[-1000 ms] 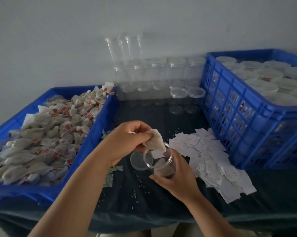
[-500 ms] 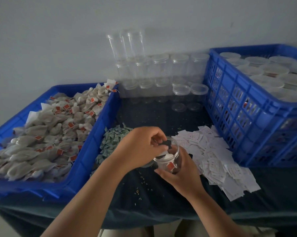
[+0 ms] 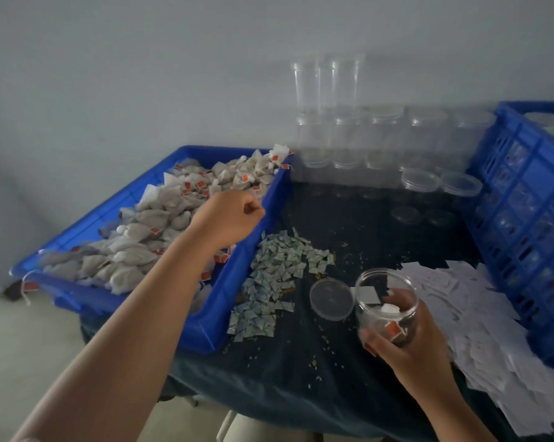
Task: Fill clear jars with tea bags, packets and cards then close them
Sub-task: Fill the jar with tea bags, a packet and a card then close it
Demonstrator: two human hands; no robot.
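I'm making out no readable text; the white cards [image 3: 473,317] at lower right are perhaps carrying blurred print.

Plain grey wall [image 3: 141,59], pale floor [image 3: 30,346]

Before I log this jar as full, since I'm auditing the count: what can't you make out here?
Head view only:
- left hand: its curled fingers hide whether it pinches anything.
- jar: the right hand wraps its lower part, so the contents cannot be counted.
- right crate: cut off by the frame edge.
- cards: print too blurred to read.
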